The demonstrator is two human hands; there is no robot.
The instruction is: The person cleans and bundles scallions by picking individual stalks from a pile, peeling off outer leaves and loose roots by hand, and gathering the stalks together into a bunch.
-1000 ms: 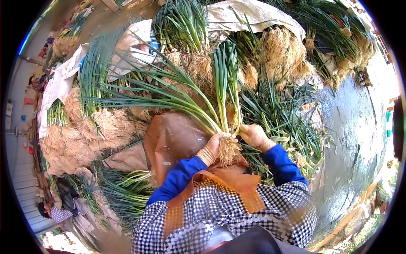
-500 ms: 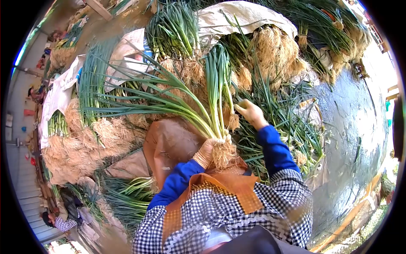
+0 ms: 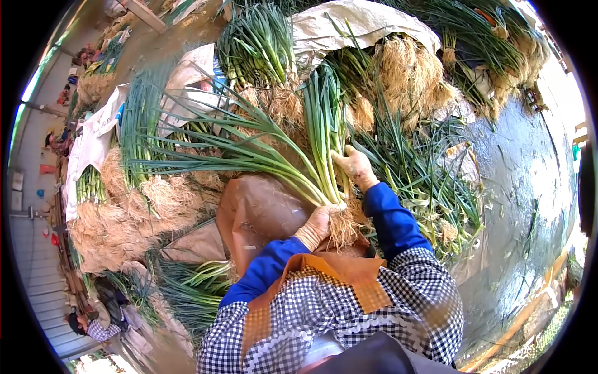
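Note:
My left hand [image 3: 316,224] is closed around the lower stalks of a bunch of green onions [image 3: 321,134], just above their pale, stringy roots [image 3: 344,229]. Some of the leaves fan out to the left, while others stand upright toward the back. My right hand [image 3: 355,167] is closed on stalks at the bunch's right side, higher than my left; the fingers are partly hidden. Brown sheeting [image 3: 252,209] lies beneath the leaves at the left.
Loose green onions and leaves [image 3: 417,168] are heaped to the right, beside wet floor [image 3: 517,168]. Rooted bundles [image 3: 255,53] stand at the back, some under pale cloth [image 3: 361,22]. More bundles [image 3: 137,202] line the left. Another person [image 3: 99,327] is at lower left.
My right hand has moved left from beside the bunch and now grips stalks on its right side. My left hand keeps its hold, shifted slightly right.

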